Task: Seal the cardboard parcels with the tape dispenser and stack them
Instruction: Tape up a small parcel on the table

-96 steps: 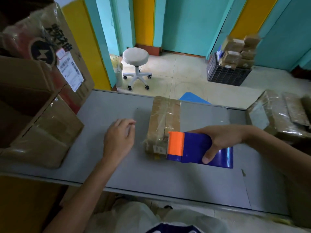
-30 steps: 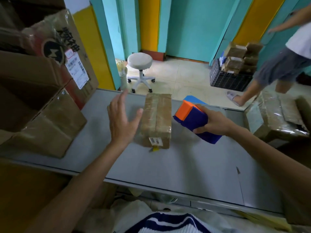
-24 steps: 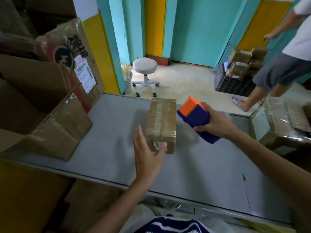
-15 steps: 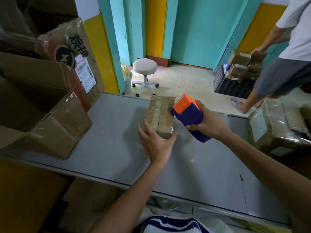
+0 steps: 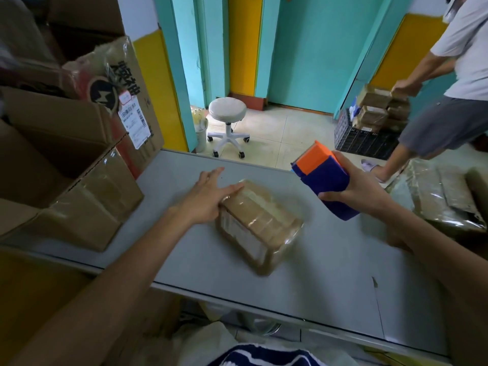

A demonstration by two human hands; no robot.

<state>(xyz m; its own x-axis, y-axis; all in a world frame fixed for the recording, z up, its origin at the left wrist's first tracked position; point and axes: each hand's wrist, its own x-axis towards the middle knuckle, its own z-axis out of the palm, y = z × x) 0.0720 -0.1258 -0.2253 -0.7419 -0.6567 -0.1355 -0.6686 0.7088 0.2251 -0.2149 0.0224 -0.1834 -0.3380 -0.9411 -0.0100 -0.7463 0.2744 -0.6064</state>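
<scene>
The brown tape-wrapped cardboard parcel [image 5: 260, 223] has swung round on the grey table [image 5: 330, 260] since a moment ago; its long axis now runs diagonally, far-left to near-right. The left hand [image 5: 208, 196] lies flat, fingers straight, on its far-left end, hiding that corner. The right hand [image 5: 361, 191] grips the blue-and-orange plastic tape dispenser [image 5: 323, 175] to its right, orange end up. Blur makes the parcel's label [image 5: 237, 231] unreadable.

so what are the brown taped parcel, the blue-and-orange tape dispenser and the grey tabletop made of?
Brown taped parcel: cardboard under clear glossy tape, going by the shiny wrinkled highlights over matte brown.
Blue-and-orange tape dispenser: probably moulded plastic; smooth, saturated colour.
Grey tabletop: smooth, dull sheen; painted metal or laminate, cannot tell which.
</scene>
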